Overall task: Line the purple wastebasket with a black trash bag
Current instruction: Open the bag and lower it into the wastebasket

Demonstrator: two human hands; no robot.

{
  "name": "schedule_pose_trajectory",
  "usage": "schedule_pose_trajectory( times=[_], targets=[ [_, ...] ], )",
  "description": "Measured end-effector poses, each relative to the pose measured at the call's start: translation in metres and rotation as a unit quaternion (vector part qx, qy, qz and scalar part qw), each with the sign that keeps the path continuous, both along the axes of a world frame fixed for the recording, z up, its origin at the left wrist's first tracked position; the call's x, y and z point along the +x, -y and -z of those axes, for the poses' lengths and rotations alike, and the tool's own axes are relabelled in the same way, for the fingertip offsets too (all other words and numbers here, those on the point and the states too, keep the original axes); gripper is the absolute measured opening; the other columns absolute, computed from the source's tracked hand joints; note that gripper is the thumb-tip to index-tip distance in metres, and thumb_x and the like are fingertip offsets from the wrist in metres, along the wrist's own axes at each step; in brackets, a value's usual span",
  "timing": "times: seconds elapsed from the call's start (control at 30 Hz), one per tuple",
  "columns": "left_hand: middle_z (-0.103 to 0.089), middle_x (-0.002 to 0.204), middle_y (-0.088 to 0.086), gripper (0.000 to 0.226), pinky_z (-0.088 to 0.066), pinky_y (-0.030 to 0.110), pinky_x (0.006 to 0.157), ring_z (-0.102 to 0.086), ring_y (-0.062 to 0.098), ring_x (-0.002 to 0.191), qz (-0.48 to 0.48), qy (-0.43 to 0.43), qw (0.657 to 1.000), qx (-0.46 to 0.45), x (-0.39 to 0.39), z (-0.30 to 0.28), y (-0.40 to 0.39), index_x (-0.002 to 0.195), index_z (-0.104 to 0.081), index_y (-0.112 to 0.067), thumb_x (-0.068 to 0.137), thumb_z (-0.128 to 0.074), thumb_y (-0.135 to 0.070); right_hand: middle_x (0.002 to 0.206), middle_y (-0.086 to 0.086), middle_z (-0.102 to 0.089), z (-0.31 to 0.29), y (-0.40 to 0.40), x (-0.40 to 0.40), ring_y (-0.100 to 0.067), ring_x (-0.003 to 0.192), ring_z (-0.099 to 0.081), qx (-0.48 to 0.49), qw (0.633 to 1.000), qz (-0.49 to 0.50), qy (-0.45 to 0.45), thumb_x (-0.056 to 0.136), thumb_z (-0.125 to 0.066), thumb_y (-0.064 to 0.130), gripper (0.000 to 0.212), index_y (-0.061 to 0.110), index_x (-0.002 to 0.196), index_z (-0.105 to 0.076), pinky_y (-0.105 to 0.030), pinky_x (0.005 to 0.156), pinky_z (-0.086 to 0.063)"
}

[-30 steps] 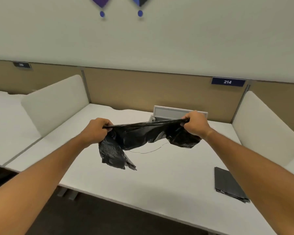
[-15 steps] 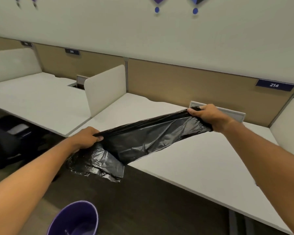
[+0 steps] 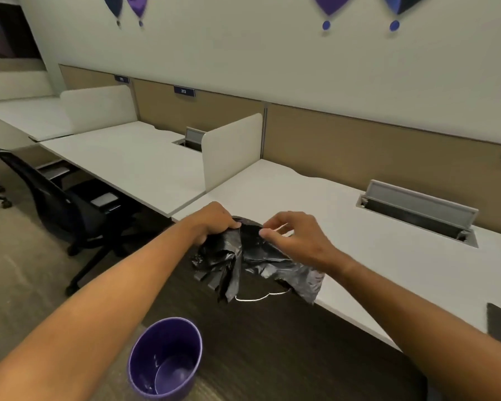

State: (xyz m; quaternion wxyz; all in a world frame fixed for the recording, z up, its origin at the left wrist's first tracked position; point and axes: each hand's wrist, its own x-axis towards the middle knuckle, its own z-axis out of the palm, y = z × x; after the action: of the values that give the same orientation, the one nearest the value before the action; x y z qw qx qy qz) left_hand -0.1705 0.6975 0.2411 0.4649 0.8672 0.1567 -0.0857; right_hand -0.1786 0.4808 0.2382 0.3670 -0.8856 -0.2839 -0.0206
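Both hands meet on the crumpled black plastic trash bag [image 3: 253, 261]: your left hand [image 3: 211, 222] is clenched on its top, your right hand [image 3: 294, 235] pinches it just beside. It hangs over the white desk's [image 3: 344, 227] front edge. Below stands the round purple wastebasket [image 3: 165, 358], unlined.

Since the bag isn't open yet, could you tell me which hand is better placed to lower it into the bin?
Left, probably: the left hand grips the bag and is nearer the bin.
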Motion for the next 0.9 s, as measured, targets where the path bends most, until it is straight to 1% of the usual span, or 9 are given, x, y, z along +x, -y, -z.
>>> schedule_pose_trajectory(
  times=[0.1,0.2,0.33,0.43,0.53,0.6,0.7,0.8,0.9],
  targets=[
    [-0.069,0.077,0.011,0.004,-0.044,0.02,0.04,-0.063,0.018,0.063,-0.045,0.001,0.998,-0.035,-0.015,-0.003,0.016,0.086,-0.068,-0.002,0.084,-0.068,-0.005,0.093,0.01,-0.074,0.004,-0.025,-0.031,-0.002,0.082,-0.069,0.026,0.991,-0.091,-0.096,0.075,-0.067,0.064,0.044,0.031,0.104,-0.071,-0.022,0.073,-0.058],
    [-0.067,0.079,0.015,0.009,-0.05,0.028,0.054,-0.063,0.023,0.068,-0.079,-0.001,0.995,-0.054,-0.032,-0.001,0.021,0.081,-0.066,-0.001,0.081,-0.059,0.005,0.103,0.006,-0.07,0.016,-0.031,-0.048,-0.007,0.087,-0.068,0.041,0.986,-0.094,-0.129,0.07,-0.069,0.068,0.061,0.028,0.115,-0.064,-0.023,0.076,-0.057],
    [-0.068,0.104,0.021,0.016,-0.057,0.04,0.082,-0.067,0.03,0.091,-0.118,-0.006,0.97,-0.212,-0.057,0.007,0.019,0.1,-0.066,0.004,0.085,-0.061,0.003,0.095,0.006,-0.072,0.032,-0.031,-0.055,-0.009,0.085,-0.068,0.092,0.989,-0.03,-0.11,0.082,-0.073,0.036,0.029,0.022,0.107,-0.07,-0.02,0.069,-0.056],
    [-0.068,0.112,0.016,0.037,-0.053,0.033,0.074,-0.067,0.026,0.1,-0.094,0.006,0.95,-0.297,-0.082,0.014,0.019,0.112,-0.06,-0.009,0.083,-0.073,-0.028,0.084,0.003,-0.073,0.039,-0.035,-0.059,-0.011,0.079,-0.07,0.164,0.969,0.016,-0.185,0.088,-0.067,0.023,0.009,0.018,0.089,-0.074,-0.023,0.063,-0.056],
    [-0.073,0.105,0.013,0.049,-0.052,0.031,0.076,-0.07,0.024,0.097,-0.057,0.03,0.936,-0.346,-0.109,0.021,0.013,0.111,-0.062,-0.009,0.077,-0.076,-0.04,0.081,-0.003,-0.072,0.043,-0.042,-0.064,-0.014,0.075,-0.068,0.206,0.946,0.04,-0.246,0.093,-0.062,0.02,0.016,0.016,0.083,-0.074,-0.02,0.056,-0.05],
    [-0.073,0.108,0.01,0.048,-0.054,0.028,0.077,-0.07,0.021,0.099,-0.044,0.065,0.939,-0.335,-0.125,0.026,0.009,0.116,-0.064,-0.008,0.076,-0.079,-0.031,0.082,-0.006,-0.072,0.045,-0.05,-0.07,-0.016,0.076,-0.068,0.222,0.934,0.054,-0.274,0.094,-0.062,0.02,0.018,0.013,0.083,-0.074,-0.019,0.054,-0.049],
    [-0.069,0.115,0.014,0.048,-0.058,0.035,0.086,-0.07,0.025,0.103,-0.074,0.093,0.947,-0.3,-0.143,0.029,-0.001,0.123,-0.06,-0.011,0.078,-0.076,-0.009,0.088,-0.01,-0.072,0.045,-0.067,-0.077,-0.022,0.083,-0.07,0.227,0.923,0.049,-0.308,0.093,-0.063,0.017,0.014,0.012,0.085,-0.073,-0.026,0.063,-0.055],
    [-0.073,0.104,0.012,0.027,-0.058,0.034,0.085,-0.07,0.024,0.1,-0.11,0.128,0.964,-0.206,-0.153,0.028,-0.016,0.105,-0.066,-0.016,0.083,-0.071,-0.002,0.084,-0.008,-0.072,0.038,-0.087,-0.083,-0.018,0.076,-0.07,0.213,0.928,0.027,-0.305,0.091,-0.065,0.019,0.013,0.013,0.082,-0.073,-0.022,0.055,-0.053],
    [-0.074,0.096,0.012,0.023,-0.06,0.034,0.081,-0.072,0.025,0.094,-0.165,0.162,0.961,-0.149,-0.151,0.025,-0.038,0.1,-0.068,-0.013,0.081,-0.075,-0.004,0.077,-0.008,-0.071,0.027,-0.113,-0.085,-0.015,0.064,-0.069,0.226,0.929,0.024,-0.292,0.089,-0.068,0.018,0.018,0.013,0.072,-0.071,-0.017,0.047,-0.05]
  ],
)
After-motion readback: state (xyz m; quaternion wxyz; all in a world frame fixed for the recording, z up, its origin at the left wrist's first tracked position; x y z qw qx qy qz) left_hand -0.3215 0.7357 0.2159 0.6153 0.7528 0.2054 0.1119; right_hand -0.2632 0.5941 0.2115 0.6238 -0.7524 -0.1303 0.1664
